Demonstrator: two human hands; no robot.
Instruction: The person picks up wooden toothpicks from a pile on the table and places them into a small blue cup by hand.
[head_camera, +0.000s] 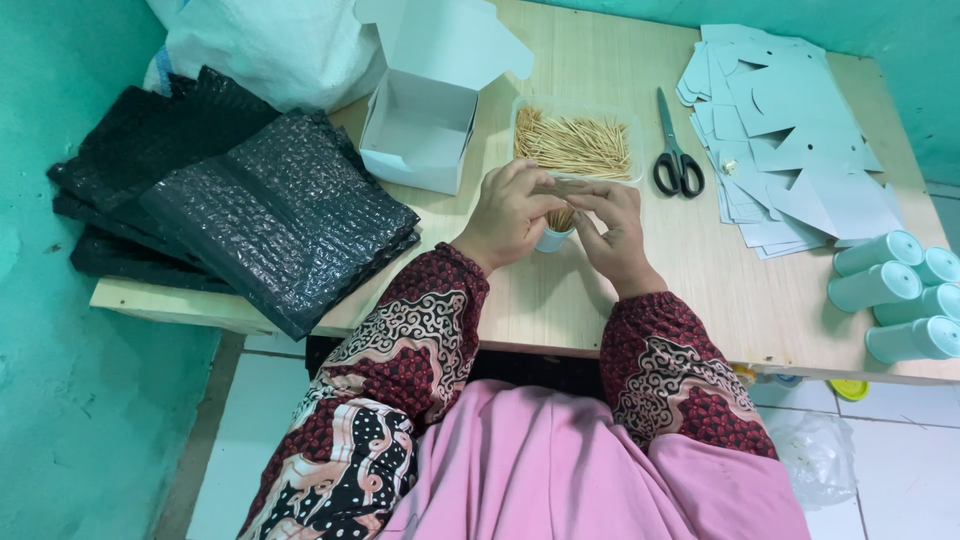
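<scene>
Both hands work at the near middle of one wooden table (700, 300). The left hand (508, 212) and the right hand (612, 232) are drawn together, fingertips meeting over one bundle of toothpicks (562, 217). The fingers of both hands pinch the bundle from either side. The bundle stands upright in one small pale blue cup (552, 239), which rests on the table between the two hands and is mostly hidden by them.

Just behind the hands lies one clear shallow tray (628, 165) filled with loose toothpicks; their number cannot be counted. One pair of black-handled scissors (676, 150) lies just to the right of the tray, blades pointing away from the person. One open white cardboard box (425, 120) stands to the left of the tray, lid flap raised.

At the far right of the table lies one spread pile of pale blue flat card cut-outs (790, 140); the sheets overlap too much to count. At the right near edge lie four pale blue round containers (885, 285) on their sides, touching one another.

At the left end sits one stack of black bubble-wrap bags (260, 200); at least three layers show. One white sack (270, 45) rests behind it.
</scene>
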